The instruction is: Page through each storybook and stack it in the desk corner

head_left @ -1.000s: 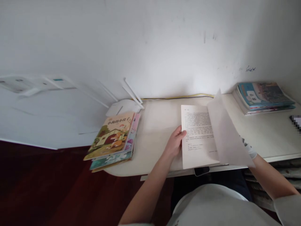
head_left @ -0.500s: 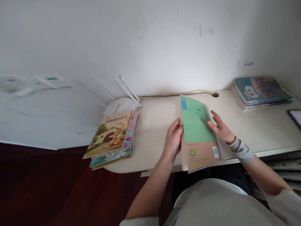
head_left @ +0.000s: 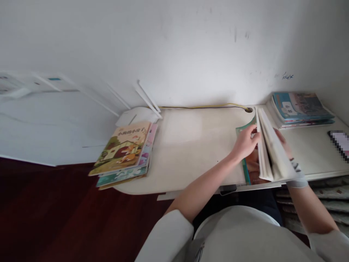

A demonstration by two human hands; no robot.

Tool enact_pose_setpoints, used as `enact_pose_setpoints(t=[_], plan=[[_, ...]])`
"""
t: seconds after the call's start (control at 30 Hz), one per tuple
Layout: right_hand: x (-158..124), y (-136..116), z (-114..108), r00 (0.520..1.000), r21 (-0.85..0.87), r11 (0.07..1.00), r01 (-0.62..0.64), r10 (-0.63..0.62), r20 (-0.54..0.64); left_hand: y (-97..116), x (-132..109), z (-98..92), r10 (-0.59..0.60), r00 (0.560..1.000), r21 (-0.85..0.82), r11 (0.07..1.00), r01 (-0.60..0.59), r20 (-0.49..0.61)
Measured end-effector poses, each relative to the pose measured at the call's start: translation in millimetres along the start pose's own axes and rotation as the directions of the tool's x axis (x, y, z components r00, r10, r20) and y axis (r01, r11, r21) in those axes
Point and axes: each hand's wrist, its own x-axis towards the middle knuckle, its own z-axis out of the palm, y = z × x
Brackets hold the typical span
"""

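At the right half of the desk a softcover book [head_left: 278,156] stands on edge between my hands, its pale page edges toward me and a dark gap between its leaves. My left hand [head_left: 247,142] pinches its left side near the top. Wrapped behind its right side is my right hand [head_left: 285,143], partly hidden, with a grey band on the wrist. Beside and beneath the pages shows a teal-edged cover with a reddish-brown picture [head_left: 252,165]; whether it belongs to this book or another, I cannot tell.
Picture books [head_left: 122,149] lie stacked at the desk's left end, overhanging its edge, by a white router [head_left: 136,116] with antennas. Another book stack [head_left: 301,109] sits back right, near a phone-like object [head_left: 339,142]. A yellow cable [head_left: 201,107] runs along the wall.
The book has moved right and turned from its green-and-brown cover facing up to standing on edge, pages apart. My left hand followed it rightward; my right hand went from spread fingers to behind the book.
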Motion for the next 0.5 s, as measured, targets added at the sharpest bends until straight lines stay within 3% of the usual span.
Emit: enact_pose_setpoints(t=[0.1, 0.17, 0.23, 0.3, 0.37, 0.43, 0.5], plan=[[8.7, 13.1, -32.6, 0.988, 0.078, 0.985, -0.157, 0.157, 0.003, -8.3, -12.5, 2.8, -0.037, 0.975, 0.029, 0.999, 0.031, 0.22], [14.3, 25.9, -54.1, 0.98, 0.151, 0.968, -0.199, 0.193, 0.051, -13.0, -31.7, -5.0, -0.018, 0.938, 0.218, 0.974, -0.062, 0.345], [17.1, 36.5, -70.5, 0.989, 0.098, 0.985, -0.143, 0.145, -0.019, -19.8, -57.1, -16.6, -0.043, 0.919, 0.495, 0.852, -0.171, 0.391], [14.2, 40.1, -74.1, 0.992, -0.098, 0.995, -0.016, 0.003, -0.129, -29.7, -83.9, -26.6, -0.119, 0.911, 0.708, 0.671, -0.219, 0.394], [3.3, 35.4, -59.2, 0.979, -0.334, 0.93, 0.156, -0.191, -0.076, -41.7, -106.4, -31.3, -0.178, 0.899, 0.809, 0.53, -0.254, 0.4], [-15.5, 25.7, -27.2, 0.935, -0.515, 0.782, 0.352, -0.318, 0.157, -53.6, -121.4, -30.8, -0.207, 0.901, 0.865, 0.424, -0.269, 0.382], [-36.8, 16.0, 12.1, 0.862, -0.621, 0.6, 0.504, -0.306, 0.405, -63.8, -128.6, -28.3, -0.204, 0.919, 0.907, 0.333, -0.258, 0.337]])
